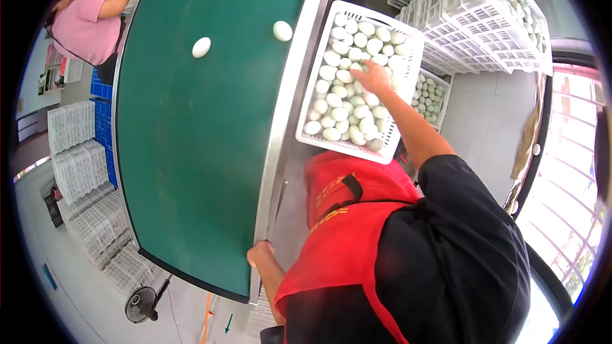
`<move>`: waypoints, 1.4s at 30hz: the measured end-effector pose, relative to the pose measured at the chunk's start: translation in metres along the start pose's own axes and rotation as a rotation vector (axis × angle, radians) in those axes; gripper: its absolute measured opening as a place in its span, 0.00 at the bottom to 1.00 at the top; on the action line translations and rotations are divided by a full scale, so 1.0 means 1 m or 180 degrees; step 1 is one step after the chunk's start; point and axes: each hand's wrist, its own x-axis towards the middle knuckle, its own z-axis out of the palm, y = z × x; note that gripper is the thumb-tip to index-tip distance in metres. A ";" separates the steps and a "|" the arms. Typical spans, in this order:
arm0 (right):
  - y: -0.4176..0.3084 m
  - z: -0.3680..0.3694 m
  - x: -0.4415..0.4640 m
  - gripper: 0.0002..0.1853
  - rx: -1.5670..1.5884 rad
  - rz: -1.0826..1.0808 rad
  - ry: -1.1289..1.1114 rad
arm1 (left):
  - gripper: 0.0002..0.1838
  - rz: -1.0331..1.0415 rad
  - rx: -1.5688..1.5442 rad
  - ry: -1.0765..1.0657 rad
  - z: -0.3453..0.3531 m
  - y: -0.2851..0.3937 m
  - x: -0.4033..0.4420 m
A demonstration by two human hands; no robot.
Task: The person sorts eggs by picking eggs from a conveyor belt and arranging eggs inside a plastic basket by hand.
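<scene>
A white plastic crate (305, 114) full of pale eggs (339, 114) sits tilted beside the green conveyor belt (191, 153). My right hand (373, 78) reaches into this crate, thumb and forefinger apart over the eggs at its middle; the other fingers are partly hidden. Down at the near end of the belt, my left hand (261, 253) is closed on the metal rail (266, 207) along the belt's side. Two eggs lie apart on the belt: one white egg (201, 47) toward the middle, another egg (282, 30) close to the rail.
Stacked white crates (472, 19) with eggs stand at the right, and a lower egg crate (429, 97) shows behind mine. Across the belt are a person in a pink shirt (83, 28), white crates (80, 165) and blue crates (103, 130). A black fan (141, 304) stands near the belt's end.
</scene>
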 end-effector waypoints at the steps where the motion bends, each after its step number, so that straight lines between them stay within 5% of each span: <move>1: -0.004 -0.005 -0.005 0.37 -0.0065 -0.0028 -0.0007 | 0.17 -0.0011 -0.0033 0.0023 0.001 0.000 -0.002; 3: -0.013 -0.024 -0.016 0.35 -0.0209 -0.0109 -0.0029 | 0.17 -0.0020 -0.0094 0.0045 0.003 0.001 -0.002; 6: -0.003 -0.028 -0.003 0.28 0.2697 0.1667 -0.0290 | 0.18 -0.0002 -0.0148 0.0045 0.006 0.003 0.000; 7: 0.010 -0.027 0.010 0.21 0.3141 0.1637 -0.0661 | 0.18 -0.0003 -0.0153 0.0050 0.006 0.004 0.001; 13: -0.014 0.022 0.076 0.17 0.1254 -0.0061 -0.0760 | 0.18 -0.0087 -0.0126 0.0095 0.003 0.003 0.007; 17: -0.043 0.043 0.074 0.21 0.0866 0.0277 -0.0283 | 0.18 -0.0139 -0.0191 0.0001 0.002 0.002 0.038; 19: -0.041 0.026 0.077 0.24 0.1461 0.0380 -0.0923 | 0.18 -0.0282 -0.0358 -0.0340 0.000 0.004 0.067; 21: -0.039 0.007 0.073 0.28 0.1776 0.0444 -0.1156 | 0.17 -0.0057 -0.0361 0.0132 0.005 0.002 -0.009; 22: -0.043 -0.004 0.069 0.29 0.1170 0.0147 -0.1049 | 0.17 0.0059 -0.0366 0.0369 0.006 0.003 -0.043; 25: -0.044 -0.018 0.064 0.27 -0.0303 -0.0753 -0.0811 | 0.24 0.0022 0.0326 -0.0734 0.006 0.009 -0.024; 27: -0.041 -0.019 0.063 0.23 -0.1059 -0.0632 -0.0663 | 0.24 0.0182 0.0710 -0.0499 0.006 0.006 -0.022; 31: -0.034 -0.023 0.076 0.17 -0.2078 -0.0535 -0.0697 | 0.21 -0.0308 -0.0560 -0.0583 0.002 0.006 0.022; 37: -0.043 0.005 0.075 0.22 -0.1207 -0.0770 -0.0605 | 0.22 -0.1131 -0.1979 -0.1258 -0.001 0.010 0.003; 42: -0.027 0.007 0.088 0.26 0.0005 -0.0780 -0.1032 | 0.23 -0.0555 -0.0632 -0.1325 -0.003 0.004 0.024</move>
